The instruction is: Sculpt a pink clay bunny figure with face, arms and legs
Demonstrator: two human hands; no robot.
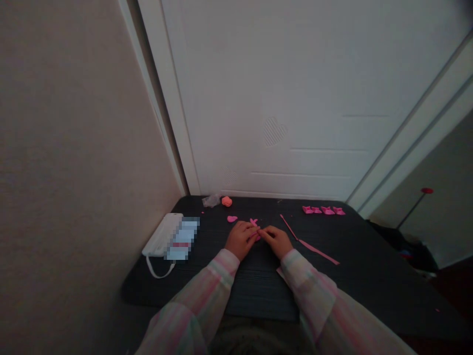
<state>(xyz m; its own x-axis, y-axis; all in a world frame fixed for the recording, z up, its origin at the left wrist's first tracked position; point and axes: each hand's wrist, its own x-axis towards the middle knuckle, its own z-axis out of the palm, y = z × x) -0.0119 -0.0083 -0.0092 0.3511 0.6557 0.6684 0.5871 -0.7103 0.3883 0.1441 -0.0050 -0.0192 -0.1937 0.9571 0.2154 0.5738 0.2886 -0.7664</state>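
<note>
Over the middle of the dark table, my left hand point(242, 240) and my right hand point(276, 239) meet at the fingertips. Between them is a small pink piece of modelling clay point(253, 222), partly covered by my fingers. Both hands are closed, with the fingers bent in on the clay; its full shape is hidden. Just beyond my left hand lies a loose pink clay lump point(232, 219). To the right of my right hand are a thin pink stick tool point(288, 227) and a flat pink clay knife point(318, 251).
Several pink folded-looking clay shapes point(327, 210) sit in a row at the back right. An orange clay lump point(226, 201) and clear plastic wrap point(211, 200) lie at the back left. A phone point(185, 239) with a white cable point(157, 275) rests by a white case point(162, 235).
</note>
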